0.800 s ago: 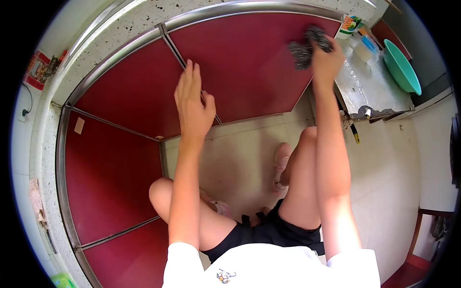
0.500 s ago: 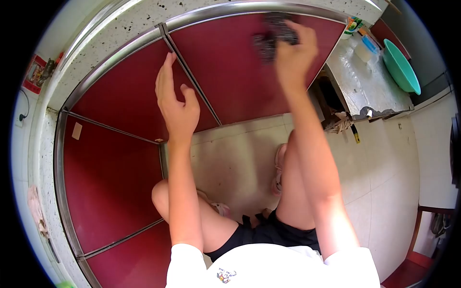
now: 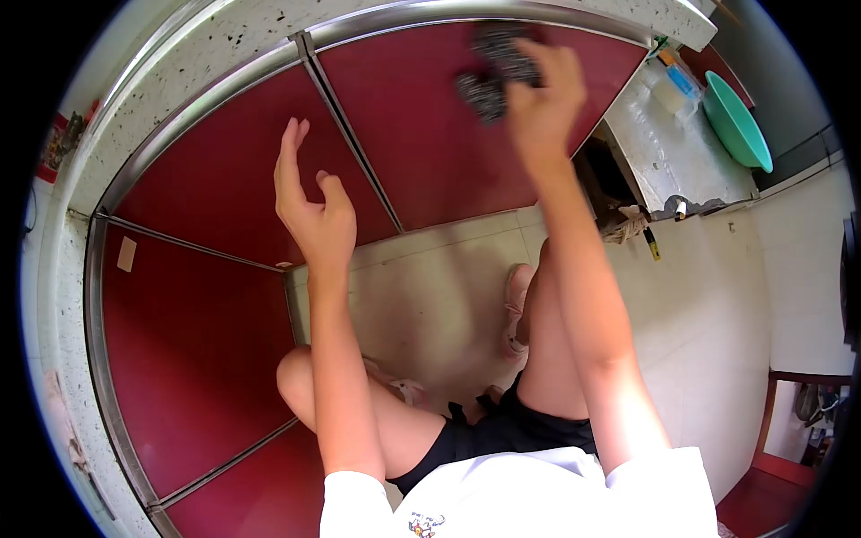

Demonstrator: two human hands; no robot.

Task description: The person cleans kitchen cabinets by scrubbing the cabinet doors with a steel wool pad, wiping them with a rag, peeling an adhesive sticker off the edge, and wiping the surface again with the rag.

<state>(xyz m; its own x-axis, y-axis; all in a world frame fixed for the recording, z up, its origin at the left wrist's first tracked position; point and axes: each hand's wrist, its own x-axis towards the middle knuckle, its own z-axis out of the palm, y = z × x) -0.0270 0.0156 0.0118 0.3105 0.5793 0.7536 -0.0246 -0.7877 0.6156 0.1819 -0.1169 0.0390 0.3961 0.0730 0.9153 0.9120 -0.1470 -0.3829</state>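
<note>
With fingers of the right hand [image 3: 547, 100] clamped on the dark grey, mottled, bunched cloth [image 3: 500, 56] at the far glossy red panel [image 3: 421, 161], press evenly, flattening loose folds. Hold the left hand [image 3: 316, 213] (empty, thumb and fingers apart) left of the straight silvery metal strip [image 3: 353, 134].

Upper centre, the rag [image 3: 507, 56] looks like rough, matt cloth, though blurred. Behind it, the doors [image 3: 421, 152] are smooth and softly glossy, with shiny metal trim [image 3: 386, 21]. Along the upper left, the counter [image 3: 202, 70] looks like smooth, speckled stone. At upper right: a table [image 3: 659, 157] with a silvery, creased, foil-like top, a translucent plastic tub [image 3: 670, 93] and a smooth plastic basin [image 3: 735, 125]. Right of centre, the floor [image 3: 704, 305] is smooth, faintly shiny tile.
</note>
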